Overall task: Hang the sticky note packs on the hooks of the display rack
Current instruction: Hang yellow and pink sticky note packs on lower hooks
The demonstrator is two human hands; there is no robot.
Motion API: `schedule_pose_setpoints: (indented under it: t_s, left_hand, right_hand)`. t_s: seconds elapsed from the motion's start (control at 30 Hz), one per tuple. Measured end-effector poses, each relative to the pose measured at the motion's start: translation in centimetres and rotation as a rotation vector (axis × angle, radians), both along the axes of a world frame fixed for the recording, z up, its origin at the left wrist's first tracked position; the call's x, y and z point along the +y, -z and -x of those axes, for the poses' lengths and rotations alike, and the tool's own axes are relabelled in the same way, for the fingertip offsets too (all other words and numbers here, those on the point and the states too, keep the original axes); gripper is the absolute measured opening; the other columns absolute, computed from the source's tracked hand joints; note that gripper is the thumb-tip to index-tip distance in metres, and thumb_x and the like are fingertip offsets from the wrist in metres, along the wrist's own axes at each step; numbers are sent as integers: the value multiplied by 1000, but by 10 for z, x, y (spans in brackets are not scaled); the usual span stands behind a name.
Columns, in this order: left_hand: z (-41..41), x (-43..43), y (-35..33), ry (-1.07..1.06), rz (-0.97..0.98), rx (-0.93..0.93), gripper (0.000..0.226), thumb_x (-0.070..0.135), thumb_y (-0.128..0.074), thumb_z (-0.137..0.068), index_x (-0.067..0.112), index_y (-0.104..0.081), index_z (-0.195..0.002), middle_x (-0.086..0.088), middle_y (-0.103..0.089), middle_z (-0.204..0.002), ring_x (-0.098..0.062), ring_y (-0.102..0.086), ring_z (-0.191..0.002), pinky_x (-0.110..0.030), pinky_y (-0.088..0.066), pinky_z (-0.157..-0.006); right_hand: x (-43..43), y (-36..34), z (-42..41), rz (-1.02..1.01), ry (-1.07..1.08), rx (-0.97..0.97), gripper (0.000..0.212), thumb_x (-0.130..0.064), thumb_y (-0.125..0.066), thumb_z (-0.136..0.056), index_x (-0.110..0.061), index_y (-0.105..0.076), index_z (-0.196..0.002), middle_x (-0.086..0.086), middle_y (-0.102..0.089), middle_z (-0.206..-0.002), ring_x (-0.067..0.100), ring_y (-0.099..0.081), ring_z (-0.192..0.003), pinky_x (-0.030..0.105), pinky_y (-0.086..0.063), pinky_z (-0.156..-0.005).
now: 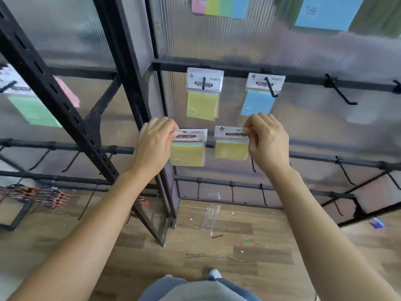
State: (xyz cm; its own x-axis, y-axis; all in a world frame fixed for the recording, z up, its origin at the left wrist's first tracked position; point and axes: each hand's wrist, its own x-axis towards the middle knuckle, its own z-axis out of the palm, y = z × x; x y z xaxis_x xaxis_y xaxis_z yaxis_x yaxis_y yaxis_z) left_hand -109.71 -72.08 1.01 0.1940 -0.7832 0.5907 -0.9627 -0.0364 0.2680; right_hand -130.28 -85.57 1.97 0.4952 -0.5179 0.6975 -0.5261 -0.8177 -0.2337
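My left hand [155, 142] pinches the top left corner of a yellow sticky note pack [188, 153]. My right hand [268, 140] pinches the top right corner of a second yellow pack [231, 148]. Both packs hang side by side in front of the rack's lower rail [325, 158]. Above them, a yellow pack [202, 105] hangs on a black hook [204, 83], and a blue pack [257, 103] hangs on the neighbouring hook [271, 86]. To their right an empty hook [340, 92] sticks out from the upper rail [238, 69].
Black uprights [54, 88] divide the rack. A green pack [32, 109] hangs on the left section. More bare hooks [345, 170] line the lower rails. Larger coloured note packs [219, 6] hang at the top. A clear plastic wrapper [210, 217] lies on the wooden floor.
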Motion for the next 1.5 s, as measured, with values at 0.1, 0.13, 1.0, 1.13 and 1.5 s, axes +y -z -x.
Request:
schedule_pose_setpoints:
  t_s: [0.1,0.13,1.0,1.13,1.5]
  left_hand:
    - [6,-11,-5,-48,-46,2,13,6,-49,-91,3,-55,-80,-11,-59,-81,-20,-41,-73,-31,-27,-67]
    - [8,-15,-7,-69,-58,8,13,6,-50,-92,3,-55,-81,-11,-59,-82,-17,-39,-75,-31,-26,-68]
    - [-5,-94,-59,-139,-168,130,12,16,-43,-97,11,-49,-88,3,-46,-92,-12,-43,-89,-26,-31,-71]
    - [-6,-98,-57,-124,-193,150,16,16,-44,-97,4,-55,-95,1,-49,-93,-18,-49,-91,-29,-37,-75]
    - [-15,-127,-57,-244,-154,229,11,13,-57,-90,4,-62,-94,-10,-61,-104,-17,-46,-86,-26,-30,-67]
  right_hand:
    - [-15,-2,3,14,-35,2,9,-1,-51,-80,-6,-53,-73,6,-52,-68,28,-47,-62,27,-30,-48]
    - [-20,-3,5,25,-49,-1,10,-3,-50,-81,-6,-53,-73,6,-52,-68,27,-46,-61,26,-29,-48]
    - [-48,-23,4,69,-99,-42,10,-5,-57,-81,-7,-53,-72,5,-57,-69,25,-49,-61,28,-37,-46]
    - [-51,-23,2,66,-86,-37,10,-6,-55,-81,-7,-52,-72,4,-56,-68,24,-48,-60,28,-37,-44]
    - [-57,-22,-11,81,-117,-19,17,-17,-44,-84,-8,-54,-73,3,-55,-68,23,-49,-62,31,-41,-42]
